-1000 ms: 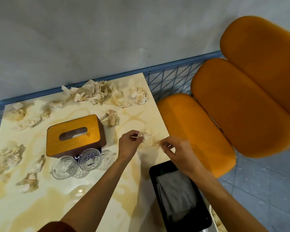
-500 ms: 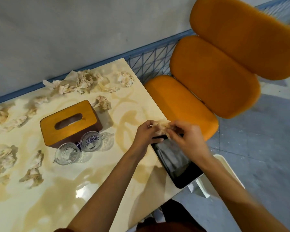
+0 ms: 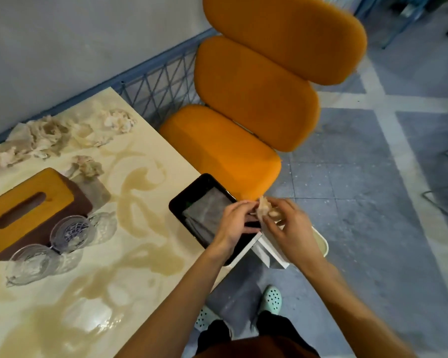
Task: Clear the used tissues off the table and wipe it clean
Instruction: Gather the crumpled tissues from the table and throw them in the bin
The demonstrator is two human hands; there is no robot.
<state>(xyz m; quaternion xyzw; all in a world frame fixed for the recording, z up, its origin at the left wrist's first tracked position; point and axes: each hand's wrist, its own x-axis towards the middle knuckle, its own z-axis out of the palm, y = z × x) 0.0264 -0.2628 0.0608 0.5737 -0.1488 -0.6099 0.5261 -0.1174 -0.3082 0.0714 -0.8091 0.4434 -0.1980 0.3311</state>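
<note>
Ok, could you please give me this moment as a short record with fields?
hands: left hand and right hand both hold one crumpled tissue
tissue position: past the table edge, roughly over the white bin
left on table: used tissues along the far edge, brown spill marks
cloth: grey cloth lying in the black tray
other items: wooden tissue box, two glasses

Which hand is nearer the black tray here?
Left. The left hand hangs over the tray; the right hand is beyond its edge, above the white bin. Both pinch one tissue.
</note>
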